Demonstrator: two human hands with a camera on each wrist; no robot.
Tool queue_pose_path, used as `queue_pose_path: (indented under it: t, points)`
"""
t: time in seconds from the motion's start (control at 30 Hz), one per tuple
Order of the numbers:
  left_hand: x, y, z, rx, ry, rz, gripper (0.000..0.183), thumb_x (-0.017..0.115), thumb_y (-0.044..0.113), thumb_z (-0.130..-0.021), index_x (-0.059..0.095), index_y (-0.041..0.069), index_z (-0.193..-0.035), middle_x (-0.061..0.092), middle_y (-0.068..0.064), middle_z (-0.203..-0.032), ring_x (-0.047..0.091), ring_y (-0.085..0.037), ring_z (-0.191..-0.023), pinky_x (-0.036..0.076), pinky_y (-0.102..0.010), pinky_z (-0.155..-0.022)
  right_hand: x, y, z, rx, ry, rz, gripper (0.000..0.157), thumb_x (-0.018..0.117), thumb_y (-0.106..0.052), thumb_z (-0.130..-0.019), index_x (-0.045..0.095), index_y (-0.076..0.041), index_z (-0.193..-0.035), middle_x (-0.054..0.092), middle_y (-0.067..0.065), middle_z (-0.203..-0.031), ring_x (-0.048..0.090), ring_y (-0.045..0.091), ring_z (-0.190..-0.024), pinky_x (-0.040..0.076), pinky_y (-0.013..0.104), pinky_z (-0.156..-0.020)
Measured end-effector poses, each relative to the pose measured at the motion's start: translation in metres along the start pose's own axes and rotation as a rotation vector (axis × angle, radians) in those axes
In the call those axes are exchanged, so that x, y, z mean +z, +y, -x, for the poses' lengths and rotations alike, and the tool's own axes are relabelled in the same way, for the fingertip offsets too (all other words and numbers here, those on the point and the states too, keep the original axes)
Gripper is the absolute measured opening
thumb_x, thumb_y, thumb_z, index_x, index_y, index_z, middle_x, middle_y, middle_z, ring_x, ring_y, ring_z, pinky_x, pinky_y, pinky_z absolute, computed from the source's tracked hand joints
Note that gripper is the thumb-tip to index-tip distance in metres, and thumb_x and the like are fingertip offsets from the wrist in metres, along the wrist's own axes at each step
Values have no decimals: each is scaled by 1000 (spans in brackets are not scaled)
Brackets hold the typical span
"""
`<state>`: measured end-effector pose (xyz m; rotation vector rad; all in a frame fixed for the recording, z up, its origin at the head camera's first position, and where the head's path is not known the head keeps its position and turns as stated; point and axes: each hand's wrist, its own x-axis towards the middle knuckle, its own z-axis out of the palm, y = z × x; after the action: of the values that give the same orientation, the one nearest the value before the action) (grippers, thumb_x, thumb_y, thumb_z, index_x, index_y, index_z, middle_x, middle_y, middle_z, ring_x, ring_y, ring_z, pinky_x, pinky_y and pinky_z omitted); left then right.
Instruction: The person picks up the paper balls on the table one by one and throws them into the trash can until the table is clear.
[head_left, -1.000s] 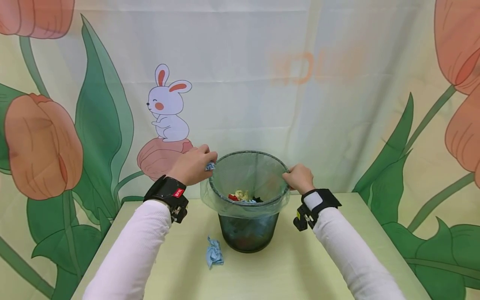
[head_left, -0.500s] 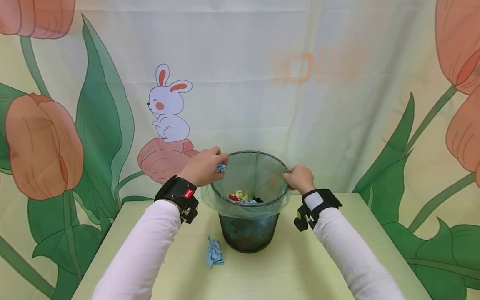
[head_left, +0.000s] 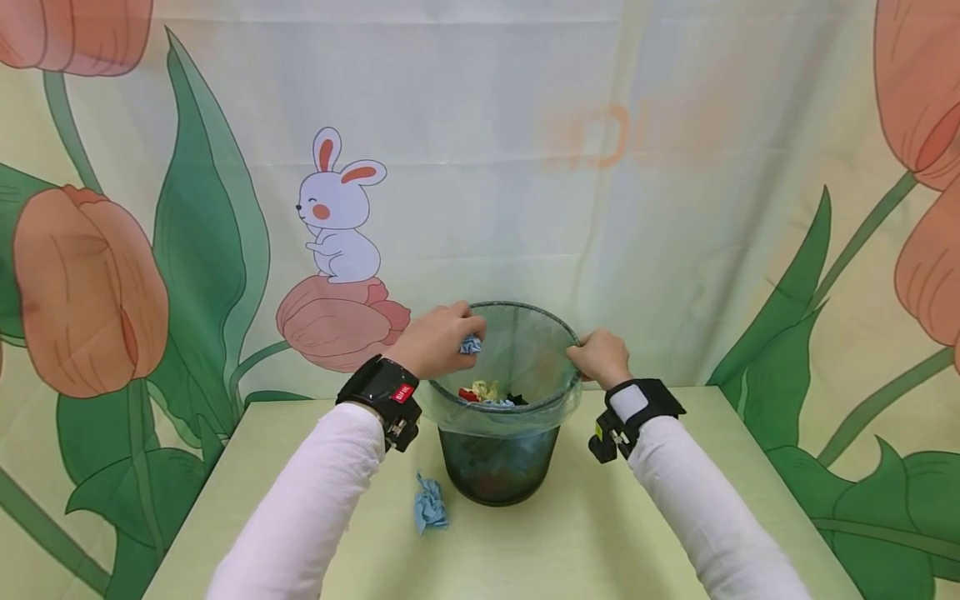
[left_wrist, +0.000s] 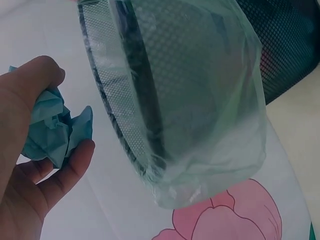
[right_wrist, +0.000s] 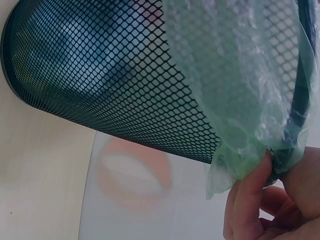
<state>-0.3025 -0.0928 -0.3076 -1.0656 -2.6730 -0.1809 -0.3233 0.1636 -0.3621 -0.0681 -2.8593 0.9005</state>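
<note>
A black mesh wastebasket (head_left: 498, 467) lined with a thin green plastic bag (head_left: 480, 421) stands on the table. My left hand (head_left: 442, 340) is over the left part of its rim, holding a crumpled blue paper ball (left_wrist: 50, 127) between thumb and fingers. On the opposite side, my right hand (head_left: 602, 357) pinches the rim and the bag's folded edge, as the right wrist view shows with the fingers (right_wrist: 250, 200) on the plastic. Inside the basket lie red, yellow, black and blue crumpled scraps (head_left: 487, 393).
Another crumpled blue paper (head_left: 431, 504) lies on the pale yellow table (head_left: 600, 542), left of the basket's base. Behind the table hangs a curtain (head_left: 480, 167) printed with tulips and a rabbit.
My left hand has moved rightward with the blue paper ball, from beside the basket's left rim to over its opening. My right hand has stayed at the rim.
</note>
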Motion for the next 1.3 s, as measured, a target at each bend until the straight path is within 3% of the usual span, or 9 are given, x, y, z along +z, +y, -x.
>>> queue_pose_path:
  t: [0.2, 0.57, 0.93, 1.07, 1.3]
  points:
    - [3, 11, -6, 18, -39, -15, 19, 66, 17, -83, 60, 14, -101, 51, -6, -95, 55, -21, -83, 51, -31, -72, 0, 1, 1, -12, -1, -7, 44, 51, -11, -81, 30, -18, -43, 35, -4, -38, 54, 11, -42, 25, 20, -37]
    - [5, 28, -14, 39, -68, 3, 20, 66, 18, -83, 61, 16, -102, 50, -5, -98, 54, -18, -84, 50, -30, -71, 0, 0, 0, -5, 6, 4, 44, 51, -11, -81, 30, -18, -43, 37, -5, -38, 56, 10, -43, 32, 22, -39]
    - [8, 26, -16, 39, -49, 78, 31, 67, 20, -82, 60, 16, -112, 49, -6, -105, 54, -19, -89, 50, -29, -77, 0, -1, 0, -5, -7, 5, 44, 51, -11, -82, 29, -18, -44, 34, -5, -38, 53, 11, -42, 26, 20, -36]
    - [10, 23, -15, 29, -39, 106, 39, 68, 21, -82, 58, 15, -119, 49, -8, -111, 54, -19, -94, 50, -30, -82, 0, 0, 0, -10, -4, 8, 44, 51, -11, -82, 29, -18, -44, 34, -5, -38, 54, 10, -42, 29, 20, -36]
    - [11, 19, -12, 8, -39, 74, 50, 69, 29, -81, 53, 18, -128, 47, -7, -126, 52, -21, -107, 49, -33, -87, 0, 0, 0, -9, 6, 5, 44, 51, -11, -81, 31, -18, -42, 36, -5, -38, 53, 10, -41, 31, 21, -38]
